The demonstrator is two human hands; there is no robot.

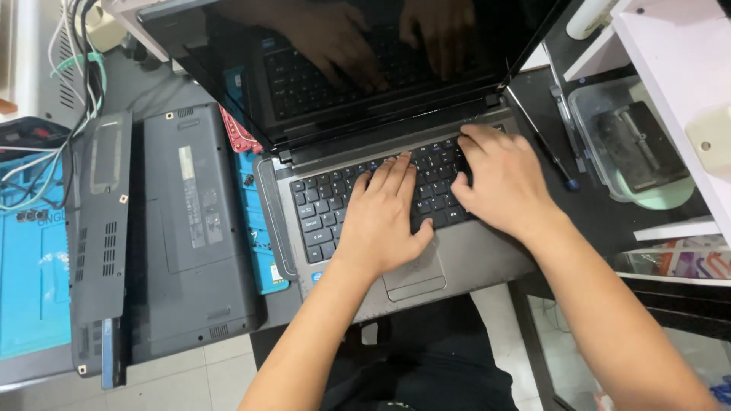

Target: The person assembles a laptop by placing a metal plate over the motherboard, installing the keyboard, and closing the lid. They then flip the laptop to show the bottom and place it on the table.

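An open grey laptop (pixel 487 255) sits on the desk edge in front of me, its dark screen (pixel 228 53) reflecting my hands. My left hand (pixel 384 217) lies flat on the middle of the black keyboard (pixel 320 209), fingers spread over the keys, palm near the touchpad (pixel 417 280). My right hand (pixel 502 179) rests on the keyboard's right side with fingers curled onto the keys. Neither hand holds anything.
A second dark laptop (pixel 194 228) lies upside down to the left, with a detached bottom panel (pixel 99 228) beside it on a blue mat (pixel 30 281). Cables (pixel 72 68) hang at top left. A clear plastic container (pixel 632 144) and a thin tool (pixel 544 148) lie to the right, beside white shelving (pixel 678 68).
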